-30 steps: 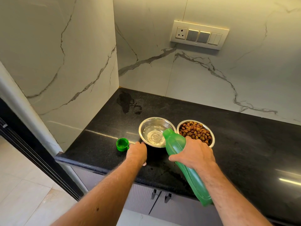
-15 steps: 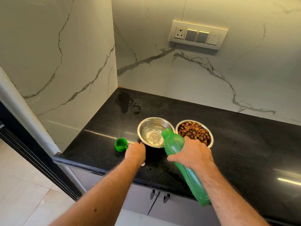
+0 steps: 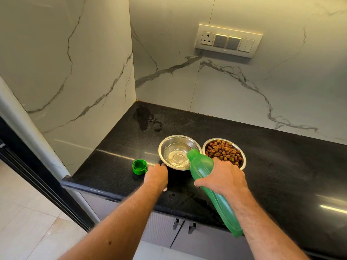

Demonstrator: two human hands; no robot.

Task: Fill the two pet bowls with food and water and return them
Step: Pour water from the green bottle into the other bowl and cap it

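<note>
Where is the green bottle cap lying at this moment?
In the head view the green cap lies open side up on the black countertop, near its front left edge, just left of the left hand and the water bowl.

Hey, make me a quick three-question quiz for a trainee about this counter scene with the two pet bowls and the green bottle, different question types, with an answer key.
1. True or false: the right-side bowl holds brown kibble.
2. Multiple choice: the right hand grips the green bottle so that its mouth is tilted over
A. the green cap
B. the left-side bowl
C. the switch plate
3. Fill in: the green cap lies on the black counter, just beyond the ____ hand.

Key:
1. True.
2. B: the mouth hangs over the left-side bowl, which has water in it.
3. Left.
</note>
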